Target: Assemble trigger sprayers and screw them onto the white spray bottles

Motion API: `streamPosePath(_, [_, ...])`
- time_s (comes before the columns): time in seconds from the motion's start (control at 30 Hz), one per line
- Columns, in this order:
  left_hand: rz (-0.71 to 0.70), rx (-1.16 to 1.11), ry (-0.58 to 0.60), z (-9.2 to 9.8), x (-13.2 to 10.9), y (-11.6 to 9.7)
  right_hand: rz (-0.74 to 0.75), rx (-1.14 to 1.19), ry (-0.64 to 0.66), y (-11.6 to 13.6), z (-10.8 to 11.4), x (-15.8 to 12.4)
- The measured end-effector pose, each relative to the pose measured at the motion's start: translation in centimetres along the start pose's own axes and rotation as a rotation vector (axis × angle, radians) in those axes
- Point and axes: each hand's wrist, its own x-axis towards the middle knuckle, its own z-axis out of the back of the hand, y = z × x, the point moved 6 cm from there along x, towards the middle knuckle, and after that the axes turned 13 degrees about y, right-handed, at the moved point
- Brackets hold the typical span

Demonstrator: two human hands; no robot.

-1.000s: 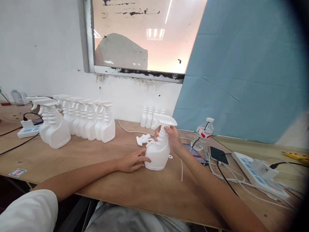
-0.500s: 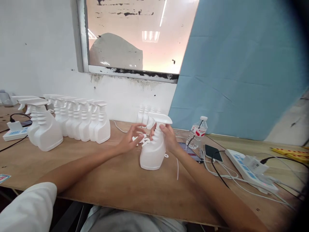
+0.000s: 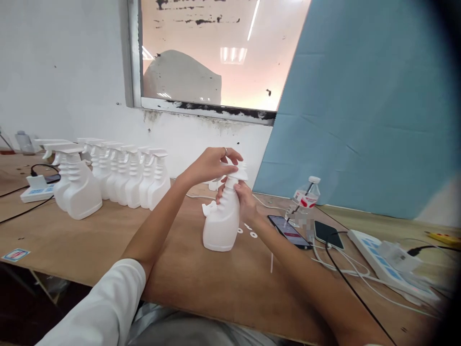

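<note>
- The spray bottle (image 3: 220, 226) stands upright on the bench (image 3: 108, 240), mid-way between front edge and wall
- Right hand (image 3: 242, 202): fingers wrapped round the bottle's ribbed neck
- Left hand (image 3: 212, 166): fingers closed over the trigger head (image 3: 237, 174) on top
- Open bench lies left and in front; the row of finished bottles (image 3: 118, 175) stands well apart to the left
- A phone (image 3: 289, 231) and cables (image 3: 342, 269) crowd the right side

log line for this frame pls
left hand: on spray head | right hand: gripping neck of spray bottle | bottle: upright on table
</note>
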Motion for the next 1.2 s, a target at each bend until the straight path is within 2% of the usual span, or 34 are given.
streamPosePath(0.17, [0.063,-0.06,0.032,0.5,-0.7,1.0,-0.02,-0.063,-0.045,-0.2,-0.5,0.3])
streamPosePath(0.37, [-0.01,-0.071,0.001,0.3,-0.9,-0.2,0.041,-0.025,-0.033,0.4,-0.6,0.0])
streamPosePath(0.57, [0.003,-0.131,0.024,-0.1,-0.6,0.5,0.032,-0.072,-0.077,0.4,-0.4,-0.1])
streamPosePath(0.9, [-0.014,-0.097,0.055,0.2,-0.9,0.1,0.025,-0.045,-0.044,0.8,-0.7,0.2])
streamPosePath(1.07, [-0.021,-0.084,0.06,0.2,-0.9,0.0,-0.041,-0.068,-0.031,0.5,-0.6,0.2])
streamPosePath(1.2, [-0.024,-0.084,0.073,0.1,-0.9,-0.1,-0.011,-0.004,-0.005,0.7,-0.9,0.3])
